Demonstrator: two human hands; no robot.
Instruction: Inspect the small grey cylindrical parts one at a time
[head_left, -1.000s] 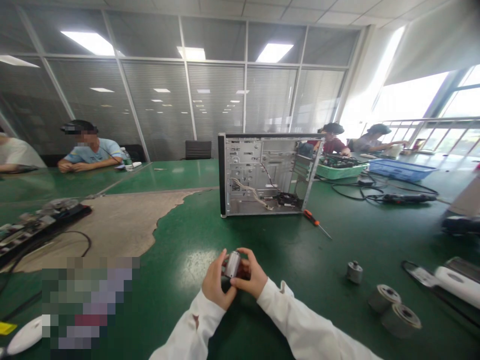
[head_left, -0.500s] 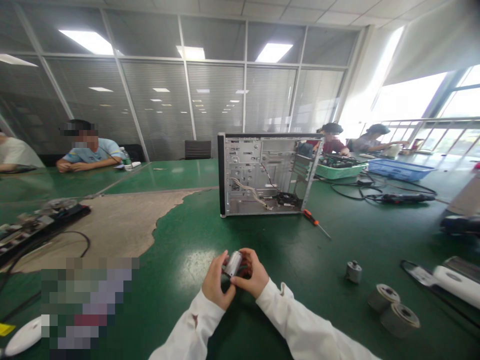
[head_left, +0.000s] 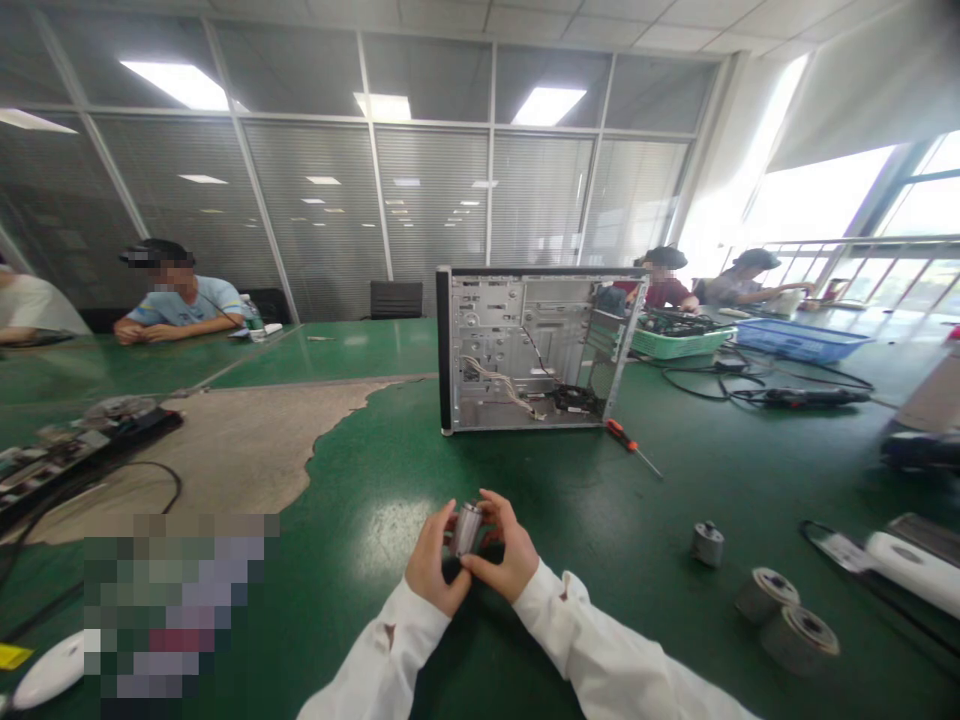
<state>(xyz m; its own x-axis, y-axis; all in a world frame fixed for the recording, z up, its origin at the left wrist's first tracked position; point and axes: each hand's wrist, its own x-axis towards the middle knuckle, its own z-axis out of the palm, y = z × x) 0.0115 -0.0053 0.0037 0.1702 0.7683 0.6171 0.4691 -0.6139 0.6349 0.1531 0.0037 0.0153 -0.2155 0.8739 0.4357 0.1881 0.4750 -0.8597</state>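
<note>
A small silvery metal cylinder is held between both hands above the green table. My left hand grips its left side, fingers curved up and thumb at its lower end. On the other side, my right hand has its thumb at the bottom of the cylinder and its fingers curled by the upper right. To the right on the table stand a small metal motor-like part and two wider metal cylinders, one just behind the other.
An open computer case stands ahead, an orange screwdriver by its corner. Green and blue baskets and cables lie at right. Circuit parts are at left. Several people sit around the table.
The metal cylinder has turned a little more upright between my hands. My right fingers have lifted slightly. The case and the other parts have not moved.
</note>
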